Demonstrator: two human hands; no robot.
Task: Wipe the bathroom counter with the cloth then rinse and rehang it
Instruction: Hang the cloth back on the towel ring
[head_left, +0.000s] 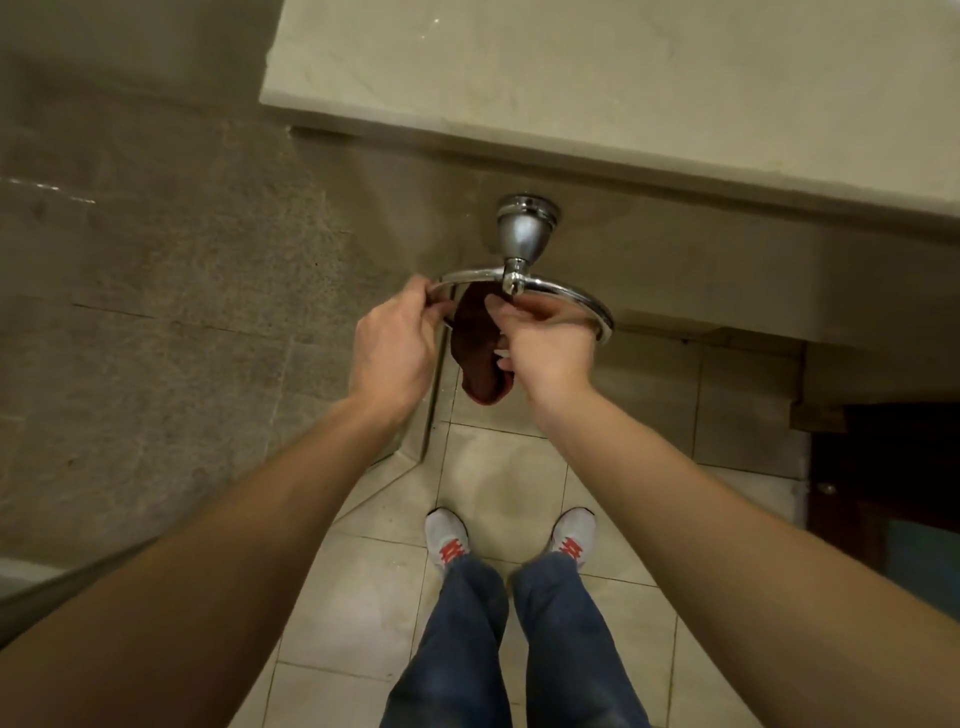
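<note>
A dark brown cloth (478, 348) hangs through a chrome towel ring (582, 304) fixed to the wall by a chrome mount (525, 228). My left hand (397, 345) grips the left side of the ring, fingers curled round the metal. My right hand (545, 345) is at the ring's middle and pinches the cloth just under the mount, with the bunched lower end of the cloth hanging between both hands. The pale counter (623, 78) juts out above the ring.
A grey stone wall (156, 286) fills the left side. Below is a tiled floor (498, 493) with my two feet in light sneakers. A dark cabinet (883, 467) stands under the counter at right.
</note>
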